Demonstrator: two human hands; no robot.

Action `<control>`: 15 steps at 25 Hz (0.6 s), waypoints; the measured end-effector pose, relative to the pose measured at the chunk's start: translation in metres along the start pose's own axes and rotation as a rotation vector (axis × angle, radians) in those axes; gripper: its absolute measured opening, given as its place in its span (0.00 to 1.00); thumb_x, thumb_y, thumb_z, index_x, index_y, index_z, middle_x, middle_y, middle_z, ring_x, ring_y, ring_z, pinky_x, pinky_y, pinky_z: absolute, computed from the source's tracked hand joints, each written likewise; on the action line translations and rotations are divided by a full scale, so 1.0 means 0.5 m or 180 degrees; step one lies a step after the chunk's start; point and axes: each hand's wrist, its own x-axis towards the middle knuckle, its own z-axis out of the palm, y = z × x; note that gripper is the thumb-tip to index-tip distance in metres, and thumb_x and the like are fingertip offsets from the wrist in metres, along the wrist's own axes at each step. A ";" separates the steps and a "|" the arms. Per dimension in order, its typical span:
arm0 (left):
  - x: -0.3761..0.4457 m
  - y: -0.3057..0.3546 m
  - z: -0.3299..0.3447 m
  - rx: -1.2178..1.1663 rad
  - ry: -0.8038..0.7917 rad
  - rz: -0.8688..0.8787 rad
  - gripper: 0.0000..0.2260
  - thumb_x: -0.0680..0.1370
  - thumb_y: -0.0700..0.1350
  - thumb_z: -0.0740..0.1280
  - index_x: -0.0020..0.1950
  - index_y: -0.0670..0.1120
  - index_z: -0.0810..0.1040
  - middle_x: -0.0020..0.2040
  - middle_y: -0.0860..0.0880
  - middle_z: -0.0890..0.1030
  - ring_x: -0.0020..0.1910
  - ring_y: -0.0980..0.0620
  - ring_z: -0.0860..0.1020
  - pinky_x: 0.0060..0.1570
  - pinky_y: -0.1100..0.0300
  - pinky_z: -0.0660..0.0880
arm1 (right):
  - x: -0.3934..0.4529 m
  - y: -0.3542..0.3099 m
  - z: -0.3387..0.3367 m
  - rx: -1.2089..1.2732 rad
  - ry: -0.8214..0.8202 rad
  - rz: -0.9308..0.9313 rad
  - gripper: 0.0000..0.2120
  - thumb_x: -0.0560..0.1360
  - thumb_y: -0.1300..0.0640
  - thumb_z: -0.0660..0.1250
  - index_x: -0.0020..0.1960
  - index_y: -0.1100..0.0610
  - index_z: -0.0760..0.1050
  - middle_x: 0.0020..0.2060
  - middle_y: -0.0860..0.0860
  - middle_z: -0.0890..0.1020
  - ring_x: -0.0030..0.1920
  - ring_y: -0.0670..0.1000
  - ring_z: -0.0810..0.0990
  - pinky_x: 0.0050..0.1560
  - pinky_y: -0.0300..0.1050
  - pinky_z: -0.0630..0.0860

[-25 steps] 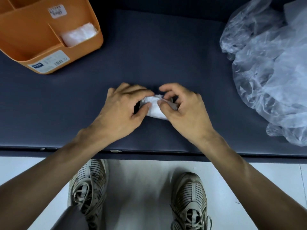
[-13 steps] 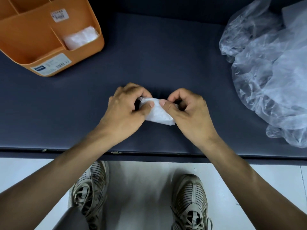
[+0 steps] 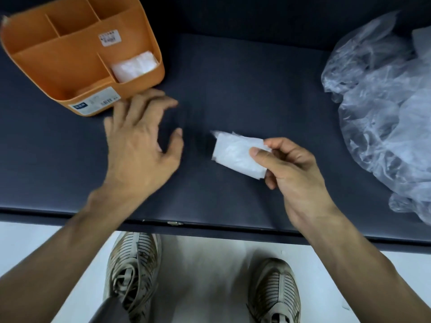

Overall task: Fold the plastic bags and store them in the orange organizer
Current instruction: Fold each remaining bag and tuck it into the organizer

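A small folded white plastic bag [image 3: 235, 155] is held just above the dark table [image 3: 245, 89], pinched at its right end between the thumb and fingers of my right hand [image 3: 293, 173]. My left hand [image 3: 140, 136] is blurred, fingers spread and holding nothing, its fingertips close to the front right corner of the orange organizer [image 3: 77, 59]. The organizer stands at the far left with several compartments. One folded bag [image 3: 134, 65] lies in its front right compartment.
A large heap of loose clear plastic bags [image 3: 384, 101] covers the right side of the table. The table's front edge [image 3: 210, 226] runs below my wrists. Under it are the pale floor and my two shoes [image 3: 133, 264].
My left hand let go of the folded bag and moved up and left toward the organizer. My right hand keeps the bag and lifted it a little to the right.
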 end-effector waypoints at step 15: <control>-0.011 -0.028 0.015 0.0697 0.0146 0.0778 0.11 0.76 0.39 0.65 0.56 0.40 0.82 0.53 0.42 0.82 0.44 0.37 0.78 0.43 0.45 0.69 | 0.024 -0.089 0.043 -0.0959 0.0196 -0.1656 0.13 0.75 0.61 0.73 0.43 0.50 0.69 0.30 0.48 0.75 0.30 0.45 0.72 0.32 0.38 0.69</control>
